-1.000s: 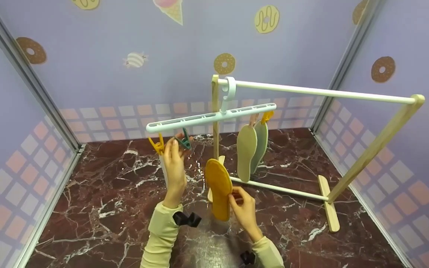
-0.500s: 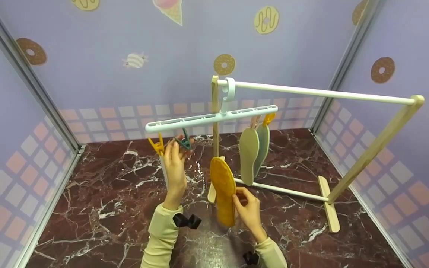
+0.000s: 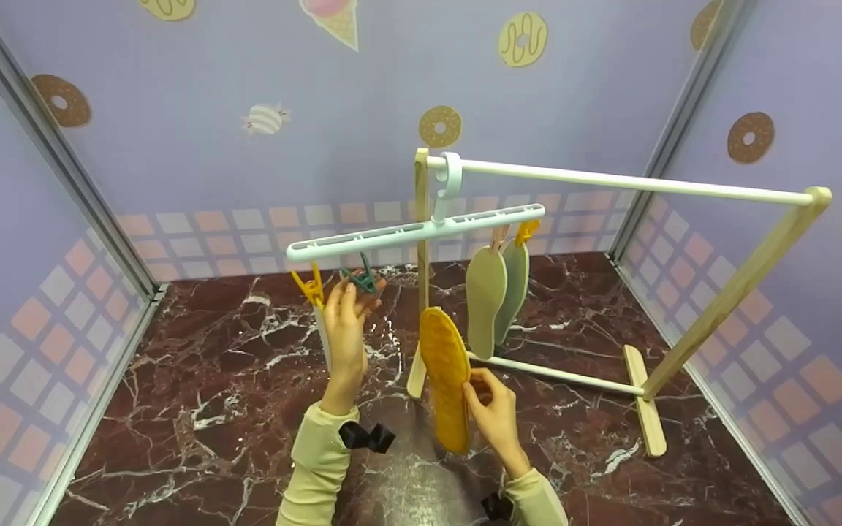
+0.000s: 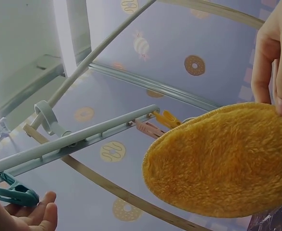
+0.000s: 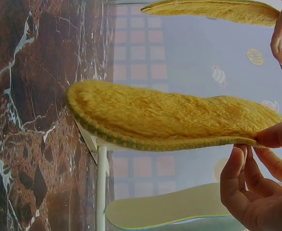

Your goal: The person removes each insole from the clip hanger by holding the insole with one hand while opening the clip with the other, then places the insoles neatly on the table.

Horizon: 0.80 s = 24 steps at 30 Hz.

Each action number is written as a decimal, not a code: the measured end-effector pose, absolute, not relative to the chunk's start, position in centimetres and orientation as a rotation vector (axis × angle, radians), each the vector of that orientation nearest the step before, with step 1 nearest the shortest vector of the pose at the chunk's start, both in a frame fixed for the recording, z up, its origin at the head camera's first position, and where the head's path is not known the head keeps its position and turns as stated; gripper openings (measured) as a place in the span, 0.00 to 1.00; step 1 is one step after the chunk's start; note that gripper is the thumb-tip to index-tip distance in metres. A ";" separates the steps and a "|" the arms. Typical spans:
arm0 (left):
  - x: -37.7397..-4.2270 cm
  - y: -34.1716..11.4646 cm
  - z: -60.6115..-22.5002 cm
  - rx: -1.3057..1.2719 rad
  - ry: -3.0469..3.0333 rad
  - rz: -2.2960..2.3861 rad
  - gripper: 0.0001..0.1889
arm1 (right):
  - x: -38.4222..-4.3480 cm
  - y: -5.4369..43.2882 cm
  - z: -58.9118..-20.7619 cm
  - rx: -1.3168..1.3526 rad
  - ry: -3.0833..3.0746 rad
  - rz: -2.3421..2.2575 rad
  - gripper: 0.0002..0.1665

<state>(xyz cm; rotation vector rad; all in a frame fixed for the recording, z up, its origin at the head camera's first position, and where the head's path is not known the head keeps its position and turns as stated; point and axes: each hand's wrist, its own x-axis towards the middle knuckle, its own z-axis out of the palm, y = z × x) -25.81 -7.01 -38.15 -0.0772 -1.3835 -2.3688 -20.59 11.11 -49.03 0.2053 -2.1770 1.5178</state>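
In the head view, my right hand (image 3: pixel 492 409) pinches the edge of a fuzzy yellow insole (image 3: pixel 444 380), which stands upright below the middle of a pale hanger (image 3: pixel 392 236). The right wrist view shows thumb and fingers on the insole's (image 5: pixel 174 118) rim. My left hand (image 3: pixel 346 321) is raised under the hanger's left half, its fingers around a green clothespin (image 4: pixel 17 193) that dangles there. Beside it, a yellow clothespin (image 3: pixel 310 286) holds another insole, seen nearly edge-on in the head view; its yellow fuzzy side (image 5: pixel 213 10) shows in the right wrist view.
The hanger hooks over the white rail (image 3: pixel 611 177) of a wooden rack (image 3: pixel 735 292). On its right end, a pink and a yellow clothespin hold two pale insoles (image 3: pixel 487 303). Patterned walls surround the dark marbled tabletop (image 3: pixel 231 438).
My right hand and the yellow insole have moved slightly right and down. My left hand stays at the green clothespin, its fingers spread a little more. The insoles on the right sway slightly.
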 end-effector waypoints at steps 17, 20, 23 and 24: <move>-25.8 -7.1 -39.1 -0.118 -1.409 -2.366 0.15 | -21.3 12.1 -50.6 0.221 -2.171 1.489 0.04; -25.7 -7.1 -39.1 -0.114 -1.427 -2.362 0.16 | -21.9 12.5 -51.8 0.213 -2.193 1.472 0.04; -25.7 -7.1 -39.1 -0.110 -1.434 -2.361 0.16 | -22.2 12.7 -52.4 0.231 -2.202 1.448 0.04; -25.7 -7.1 -39.1 -0.109 -1.435 -2.363 0.16 | -22.2 12.7 -52.5 0.240 -2.199 1.446 0.04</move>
